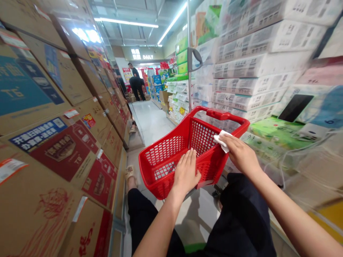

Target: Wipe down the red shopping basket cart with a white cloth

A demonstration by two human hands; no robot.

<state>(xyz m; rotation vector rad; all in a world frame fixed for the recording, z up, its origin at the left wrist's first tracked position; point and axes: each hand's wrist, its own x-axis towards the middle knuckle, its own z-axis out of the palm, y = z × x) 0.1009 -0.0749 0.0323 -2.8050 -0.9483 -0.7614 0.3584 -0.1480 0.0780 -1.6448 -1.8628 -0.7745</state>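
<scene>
A red plastic shopping cart (166, 142) with perforated sides stands between my legs, its handle (219, 113) at the far right end. My left hand (187, 170) lies on the near rim of the basket, fingers stretched out over the inside and nothing in its grip. In my right hand (239, 151) is a crumpled white wipe (223, 141), pressed to the cart's rim just below the handle. The fingers are closed over the wipe and partly hide it.
Stacked cardboard boxes (80, 150) rise close on the left. Wrapped tissue packs (249, 71) are piled on the right, with a black phone (296, 107) among them. A metal post with a grey handle (195, 59) stands behind the cart. People (136, 85) are farther down the aisle.
</scene>
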